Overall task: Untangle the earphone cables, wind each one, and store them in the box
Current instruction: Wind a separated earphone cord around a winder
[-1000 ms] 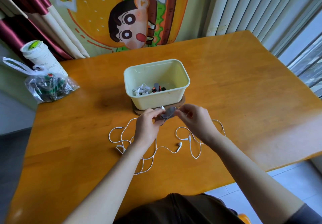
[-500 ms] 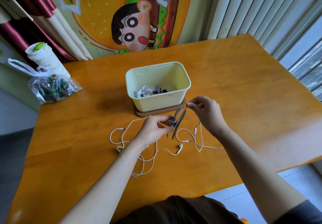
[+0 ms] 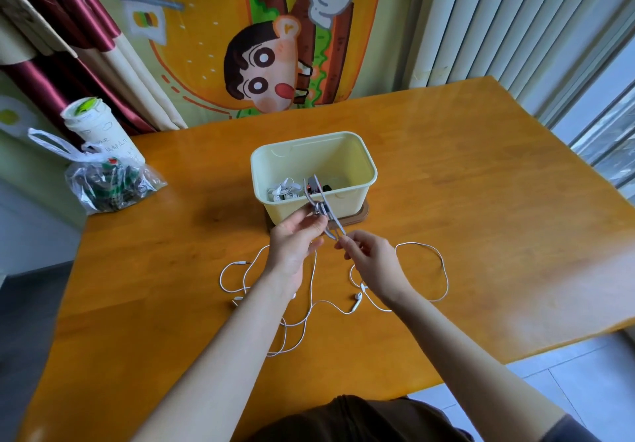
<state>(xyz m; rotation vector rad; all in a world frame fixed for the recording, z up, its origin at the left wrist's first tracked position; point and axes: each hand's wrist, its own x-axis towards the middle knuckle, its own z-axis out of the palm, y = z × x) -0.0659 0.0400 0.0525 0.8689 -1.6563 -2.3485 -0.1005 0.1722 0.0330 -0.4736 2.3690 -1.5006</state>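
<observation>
A pale yellow box (image 3: pixel 347 161) stands mid-table on a brown base, holding a wound white earphone (image 3: pixel 283 191) and a dark one. Just in front of it, my left hand (image 3: pixel 295 240) grips a bundle of grey earphone cable (image 3: pixel 324 213), its loops sticking up over the box's front wall. My right hand (image 3: pixel 369 258) pinches the bundle's lower end. A loose white earphone cable (image 3: pixel 443 270) sprawls on the table beneath both hands, with an earbud (image 3: pixel 357 299) between my forearms.
A clear plastic bag (image 3: pixel 110 184) with dark contents and a white paper cup (image 3: pixel 96 125) sit at the table's far left corner. A curtain and a cartoon wall hanging stand behind. The table's right edge drops off beside a window.
The right hand came back from the right to the lower end of the grey bundle. The left hand lifted the bundle up toward the box's front wall.
</observation>
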